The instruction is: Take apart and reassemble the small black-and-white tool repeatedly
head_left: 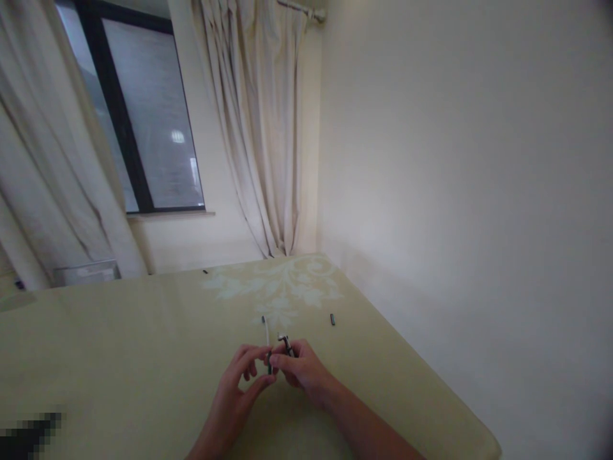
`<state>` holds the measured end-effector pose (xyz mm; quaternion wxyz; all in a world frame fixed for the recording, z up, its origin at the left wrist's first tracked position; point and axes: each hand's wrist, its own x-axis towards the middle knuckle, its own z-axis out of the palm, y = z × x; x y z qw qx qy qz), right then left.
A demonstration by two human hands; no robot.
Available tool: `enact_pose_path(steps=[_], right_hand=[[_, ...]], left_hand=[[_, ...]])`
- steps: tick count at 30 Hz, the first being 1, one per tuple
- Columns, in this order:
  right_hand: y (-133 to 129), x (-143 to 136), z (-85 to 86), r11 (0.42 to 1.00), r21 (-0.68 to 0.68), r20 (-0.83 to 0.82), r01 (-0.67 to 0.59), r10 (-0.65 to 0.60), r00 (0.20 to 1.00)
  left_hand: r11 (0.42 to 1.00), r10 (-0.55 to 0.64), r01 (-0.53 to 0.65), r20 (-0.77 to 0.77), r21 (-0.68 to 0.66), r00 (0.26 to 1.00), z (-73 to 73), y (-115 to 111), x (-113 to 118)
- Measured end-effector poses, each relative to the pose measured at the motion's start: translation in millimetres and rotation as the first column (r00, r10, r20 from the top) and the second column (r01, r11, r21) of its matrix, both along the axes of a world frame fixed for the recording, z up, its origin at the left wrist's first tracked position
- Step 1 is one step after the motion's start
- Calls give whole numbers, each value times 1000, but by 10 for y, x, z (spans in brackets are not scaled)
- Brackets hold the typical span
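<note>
Over the near middle of the pale green surface, my left hand [242, 377] pinches a small dark piece [269, 363] between thumb and fingers. My right hand [299, 365] meets it there, its thumb at the same dark piece, and also holds a thin dark and metallic tool [286, 345] with a bent tip pointing up and away. Just beyond the fingertips a slim white stick with a dark end [266, 329] points away; whether a hand touches it I cannot tell.
A short dark cylinder [332, 319] lies right of the hands on the patterned surface [158, 345]. Another small dark item [205, 272] is near the far edge. A wall [454, 191] borders the right side; curtains [268, 128] and a window [153, 115] stand behind.
</note>
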<state>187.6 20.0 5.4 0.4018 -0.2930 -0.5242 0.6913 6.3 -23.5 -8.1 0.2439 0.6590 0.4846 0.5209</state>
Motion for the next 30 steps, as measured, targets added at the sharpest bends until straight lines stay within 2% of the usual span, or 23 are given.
enact_pose_path(steps=[8,11,13,16,20,23,30], right_hand=[[26,-7,-43,999,49,34,8,-10,999],[33,19,-38,975,196,102,105,-126,987],[24,48,-6,916,376,159,142,-215,964],[-13,83,62,776,623,231,98,-303,925],[-65,91,108,604,794,225,68,-397,890],[-80,102,103,546,837,238,34,-419,876],[-75,162,81,478,877,284,-43,-446,849]], left_hand=[[1000,2,-2,57,9,998,-9,26,18],[998,-2,9,121,-56,993,-5,35,5],[989,-10,40,202,-144,979,-19,54,-14],[949,-9,108,319,-295,948,-99,100,-45],[887,-37,219,410,-407,911,-240,136,-60],[863,-74,278,438,-422,896,-244,118,-43],[821,-50,322,503,-471,863,-85,66,40]])
